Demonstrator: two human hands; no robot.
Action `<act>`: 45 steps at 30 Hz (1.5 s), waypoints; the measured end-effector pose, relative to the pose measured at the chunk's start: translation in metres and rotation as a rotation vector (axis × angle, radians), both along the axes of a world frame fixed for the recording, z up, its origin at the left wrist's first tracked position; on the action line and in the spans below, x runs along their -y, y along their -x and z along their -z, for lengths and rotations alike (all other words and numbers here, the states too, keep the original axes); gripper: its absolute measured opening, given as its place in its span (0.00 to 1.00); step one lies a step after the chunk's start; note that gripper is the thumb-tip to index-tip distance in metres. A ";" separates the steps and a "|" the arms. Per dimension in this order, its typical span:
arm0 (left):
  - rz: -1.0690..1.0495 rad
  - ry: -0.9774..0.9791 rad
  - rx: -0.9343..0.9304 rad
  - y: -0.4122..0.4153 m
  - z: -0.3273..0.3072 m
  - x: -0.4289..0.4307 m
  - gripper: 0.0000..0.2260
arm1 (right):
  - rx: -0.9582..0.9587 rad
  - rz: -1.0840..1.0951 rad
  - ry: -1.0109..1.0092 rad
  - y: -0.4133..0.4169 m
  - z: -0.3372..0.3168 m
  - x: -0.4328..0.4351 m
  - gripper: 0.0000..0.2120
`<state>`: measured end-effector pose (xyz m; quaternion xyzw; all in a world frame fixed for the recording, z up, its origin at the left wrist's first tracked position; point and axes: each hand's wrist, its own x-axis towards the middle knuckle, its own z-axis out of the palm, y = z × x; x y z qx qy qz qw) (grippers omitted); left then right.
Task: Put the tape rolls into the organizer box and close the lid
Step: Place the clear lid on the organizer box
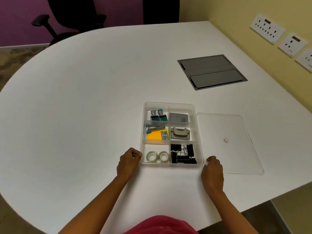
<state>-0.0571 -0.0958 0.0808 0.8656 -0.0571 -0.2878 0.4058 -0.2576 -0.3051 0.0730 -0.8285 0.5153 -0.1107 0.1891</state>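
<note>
The clear organizer box [199, 137] stands open on the white table, split into several compartments. Two clear tape rolls [157, 156] lie side by side in its near left compartment. The clear lid [236, 159] lies flat on the table to the right of the box, apart from it. My left hand [129, 162] rests with curled fingers against the box's near left corner. At the near right corner is my right hand [213, 171], fingers curled, touching or almost touching the box. Neither hand holds anything.
Other compartments hold black binder clips [183, 153], a hole punch [180, 133], yellow sticky notes [157, 135], a stapler, stamps and a grey card box. A grey cable hatch [211, 71] is set in the table at the back right. Wall sockets are at right, an office chair behind.
</note>
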 end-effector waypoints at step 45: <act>0.164 -0.235 0.196 0.001 -0.005 0.001 0.10 | 1.128 0.119 -0.529 -0.029 -0.152 -0.026 0.06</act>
